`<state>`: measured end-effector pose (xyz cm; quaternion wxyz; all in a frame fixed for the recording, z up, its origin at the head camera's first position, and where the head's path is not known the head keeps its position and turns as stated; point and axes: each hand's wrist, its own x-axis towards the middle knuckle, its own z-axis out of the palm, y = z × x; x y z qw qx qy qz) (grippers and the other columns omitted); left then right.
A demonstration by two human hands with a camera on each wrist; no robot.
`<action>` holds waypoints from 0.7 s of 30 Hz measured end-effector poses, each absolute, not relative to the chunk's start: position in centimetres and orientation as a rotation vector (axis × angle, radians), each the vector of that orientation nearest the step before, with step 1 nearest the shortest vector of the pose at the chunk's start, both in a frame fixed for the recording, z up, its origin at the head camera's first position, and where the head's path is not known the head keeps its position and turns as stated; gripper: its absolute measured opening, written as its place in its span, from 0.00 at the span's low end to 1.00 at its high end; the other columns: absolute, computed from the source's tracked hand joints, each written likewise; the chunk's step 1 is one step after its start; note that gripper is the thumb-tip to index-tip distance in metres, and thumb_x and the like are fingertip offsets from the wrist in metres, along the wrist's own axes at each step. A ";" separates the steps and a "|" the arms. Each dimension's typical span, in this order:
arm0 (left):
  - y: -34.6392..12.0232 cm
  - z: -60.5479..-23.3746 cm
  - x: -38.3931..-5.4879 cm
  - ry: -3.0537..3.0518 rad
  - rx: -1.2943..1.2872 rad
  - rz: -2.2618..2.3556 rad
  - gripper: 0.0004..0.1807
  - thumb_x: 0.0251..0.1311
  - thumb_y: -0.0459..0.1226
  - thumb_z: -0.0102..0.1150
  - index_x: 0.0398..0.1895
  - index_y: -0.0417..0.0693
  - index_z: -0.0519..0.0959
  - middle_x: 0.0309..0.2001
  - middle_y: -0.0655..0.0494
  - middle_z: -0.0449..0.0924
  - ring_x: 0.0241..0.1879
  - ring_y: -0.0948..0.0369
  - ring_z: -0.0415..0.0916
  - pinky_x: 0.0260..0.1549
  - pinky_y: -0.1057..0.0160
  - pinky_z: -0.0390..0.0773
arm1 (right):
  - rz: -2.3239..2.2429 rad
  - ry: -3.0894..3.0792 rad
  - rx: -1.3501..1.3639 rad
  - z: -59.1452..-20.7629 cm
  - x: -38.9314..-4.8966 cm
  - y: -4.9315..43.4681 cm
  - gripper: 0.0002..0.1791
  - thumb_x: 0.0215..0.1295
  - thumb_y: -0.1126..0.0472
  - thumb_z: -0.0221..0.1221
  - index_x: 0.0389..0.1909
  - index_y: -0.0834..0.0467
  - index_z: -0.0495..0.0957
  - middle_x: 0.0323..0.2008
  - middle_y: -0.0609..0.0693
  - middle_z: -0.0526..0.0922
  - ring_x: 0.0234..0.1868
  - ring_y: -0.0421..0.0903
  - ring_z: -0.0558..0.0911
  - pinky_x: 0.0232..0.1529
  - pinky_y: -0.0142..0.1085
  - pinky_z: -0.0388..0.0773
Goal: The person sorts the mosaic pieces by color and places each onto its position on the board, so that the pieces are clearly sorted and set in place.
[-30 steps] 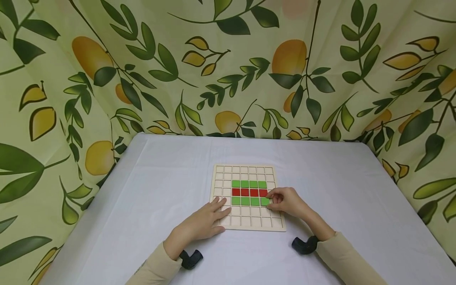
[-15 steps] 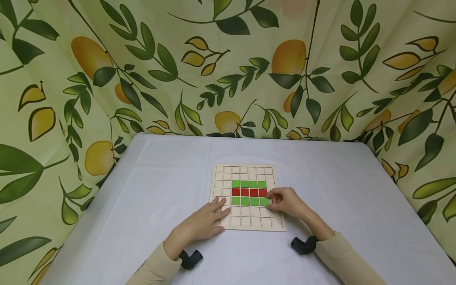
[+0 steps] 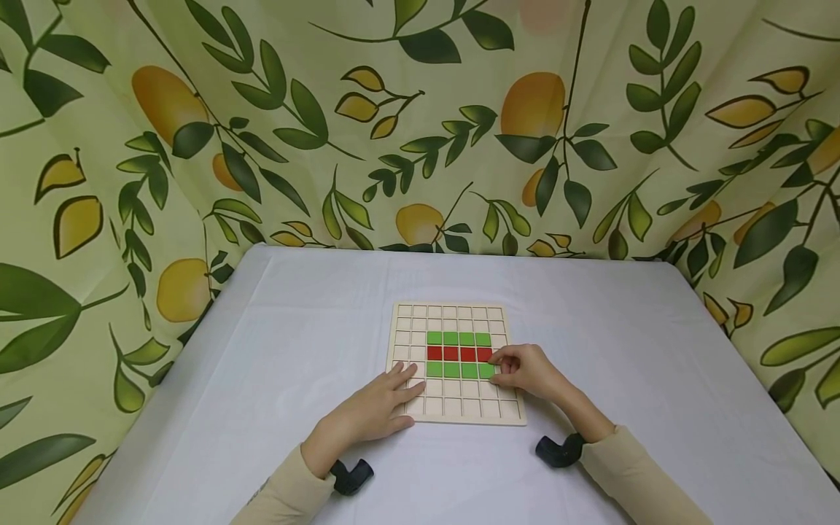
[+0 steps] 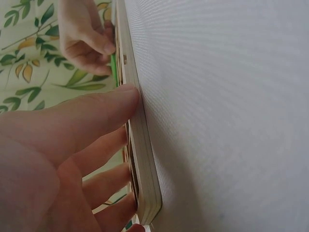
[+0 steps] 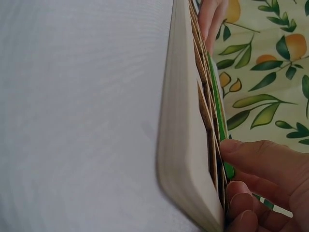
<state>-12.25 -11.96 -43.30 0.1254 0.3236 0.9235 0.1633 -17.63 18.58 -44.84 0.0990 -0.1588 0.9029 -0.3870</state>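
A square wooden grid board [image 3: 464, 417] lies flat on the table. Three rows of coloured tiles sit in its middle: red tiles [image 3: 450, 354] between a far row and a near row of green tiles [image 3: 453, 370]. My left hand [image 3: 375, 405] rests with spread fingers on the board's left side, its thumb against the near edge in the left wrist view. My right hand [image 3: 530, 372] pinches the rightmost green tile [image 3: 486, 370] of the near row between thumb and curled index finger. In the right wrist view the thumb [image 5: 234, 147] presses right at that tile's end.
A white cloth covers the table [image 3: 315, 306]. Behind it and at both sides hangs a curtain [image 3: 420, 131] printed with leaves and fruit. Black curved wrist mounts [image 3: 352, 477] stick out by both of the beige sleeves [image 3: 639, 467].
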 end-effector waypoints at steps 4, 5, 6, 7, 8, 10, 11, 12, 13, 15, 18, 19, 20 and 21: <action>-11.9 -43.3 -12.3 2.693 0.946 0.474 0.30 0.64 0.44 0.58 0.69 0.48 0.67 0.74 0.42 0.57 0.75 0.43 0.52 0.72 0.43 0.61 | -1.144 2.673 -0.468 -44.8 -17.7 18.6 0.14 0.50 0.65 0.71 0.37 0.65 0.83 0.21 0.48 0.74 0.22 0.37 0.67 0.19 0.24 0.63; -11.9 -43.4 -12.3 2.693 0.948 0.472 0.30 0.64 0.44 0.58 0.69 0.48 0.67 0.74 0.42 0.57 0.75 0.43 0.52 0.72 0.43 0.61 | -1.143 2.674 -0.467 -44.8 -17.7 18.6 0.14 0.50 0.65 0.71 0.37 0.65 0.83 0.21 0.48 0.74 0.21 0.37 0.67 0.19 0.24 0.64; -11.9 -43.3 -12.3 2.694 0.952 0.471 0.30 0.64 0.44 0.57 0.69 0.48 0.67 0.74 0.42 0.57 0.75 0.43 0.52 0.72 0.43 0.62 | -1.141 2.676 -0.468 -44.8 -17.7 18.6 0.14 0.50 0.65 0.71 0.37 0.65 0.83 0.21 0.48 0.74 0.22 0.37 0.67 0.20 0.24 0.64; -11.8 -43.4 -12.3 2.693 0.948 0.471 0.30 0.64 0.44 0.57 0.69 0.48 0.67 0.74 0.43 0.57 0.76 0.43 0.51 0.72 0.44 0.61 | -1.138 2.677 -0.467 -44.8 -17.7 18.6 0.14 0.50 0.64 0.71 0.37 0.65 0.83 0.21 0.48 0.74 0.22 0.37 0.67 0.20 0.24 0.64; -11.8 -43.4 -12.3 2.693 0.952 0.470 0.30 0.64 0.44 0.57 0.69 0.48 0.67 0.74 0.42 0.57 0.75 0.43 0.51 0.72 0.43 0.61 | -1.135 2.680 -0.470 -44.8 -17.7 18.7 0.14 0.50 0.64 0.71 0.37 0.65 0.83 0.21 0.48 0.74 0.22 0.37 0.67 0.20 0.24 0.64; -11.8 -43.4 -12.3 2.690 0.954 0.471 0.30 0.64 0.44 0.57 0.69 0.48 0.67 0.74 0.42 0.57 0.75 0.43 0.52 0.72 0.43 0.61 | -1.132 2.683 -0.467 -44.8 -17.7 18.7 0.14 0.49 0.64 0.71 0.37 0.65 0.83 0.21 0.48 0.74 0.22 0.37 0.67 0.19 0.24 0.64; -11.8 -43.4 -12.3 2.689 0.954 0.470 0.30 0.64 0.44 0.58 0.69 0.48 0.67 0.74 0.42 0.57 0.75 0.43 0.52 0.72 0.43 0.61 | -1.129 2.682 -0.463 -44.8 -17.7 18.7 0.14 0.49 0.64 0.71 0.37 0.65 0.83 0.21 0.48 0.74 0.22 0.37 0.67 0.19 0.24 0.64; -11.8 -43.4 -12.3 2.688 0.952 0.472 0.30 0.64 0.43 0.58 0.69 0.48 0.67 0.74 0.42 0.57 0.75 0.43 0.52 0.72 0.43 0.61 | -1.129 2.681 -0.461 -44.8 -17.6 18.7 0.14 0.49 0.64 0.71 0.37 0.65 0.83 0.21 0.48 0.74 0.22 0.37 0.67 0.19 0.24 0.63; -11.8 -43.4 -12.3 2.688 0.952 0.474 0.30 0.64 0.43 0.58 0.69 0.48 0.67 0.74 0.42 0.57 0.75 0.43 0.52 0.72 0.43 0.61 | -1.130 2.681 -0.458 -44.8 -17.6 18.7 0.14 0.49 0.64 0.71 0.37 0.64 0.83 0.21 0.48 0.74 0.22 0.37 0.67 0.19 0.24 0.63; -11.8 -43.4 -12.3 2.687 0.948 0.476 0.30 0.64 0.43 0.58 0.69 0.48 0.67 0.74 0.42 0.57 0.75 0.43 0.51 0.72 0.44 0.61 | -1.135 2.679 -0.457 -44.8 -17.6 18.7 0.14 0.50 0.64 0.71 0.37 0.65 0.83 0.21 0.48 0.74 0.22 0.37 0.67 0.19 0.24 0.63; -11.8 -43.4 -12.3 2.687 0.945 0.474 0.30 0.64 0.43 0.58 0.69 0.48 0.67 0.74 0.43 0.57 0.76 0.43 0.51 0.72 0.44 0.61 | -1.147 2.677 -0.460 -44.9 -17.6 18.7 0.14 0.49 0.64 0.71 0.37 0.65 0.83 0.21 0.48 0.74 0.22 0.37 0.67 0.19 0.24 0.63; -11.8 -43.4 -12.3 2.687 0.944 0.472 0.30 0.64 0.43 0.58 0.69 0.48 0.67 0.75 0.43 0.57 0.76 0.43 0.51 0.72 0.44 0.61 | -1.152 2.677 -0.459 -44.9 -17.6 18.7 0.14 0.49 0.64 0.71 0.37 0.65 0.83 0.21 0.48 0.74 0.22 0.37 0.67 0.19 0.24 0.63; -11.8 -43.4 -12.3 2.686 0.943 0.469 0.30 0.64 0.44 0.58 0.69 0.48 0.67 0.75 0.43 0.57 0.76 0.43 0.51 0.72 0.44 0.61 | -1.157 2.676 -0.459 -44.9 -17.6 18.8 0.14 0.49 0.64 0.71 0.37 0.65 0.83 0.21 0.48 0.74 0.22 0.36 0.67 0.19 0.24 0.63; -11.8 -43.5 -12.3 2.685 0.943 0.469 0.30 0.64 0.44 0.58 0.69 0.48 0.67 0.75 0.43 0.57 0.76 0.43 0.51 0.72 0.44 0.61 | -1.163 2.675 -0.458 -45.0 -17.6 18.8 0.14 0.50 0.64 0.71 0.37 0.65 0.83 0.21 0.48 0.74 0.22 0.36 0.67 0.19 0.24 0.64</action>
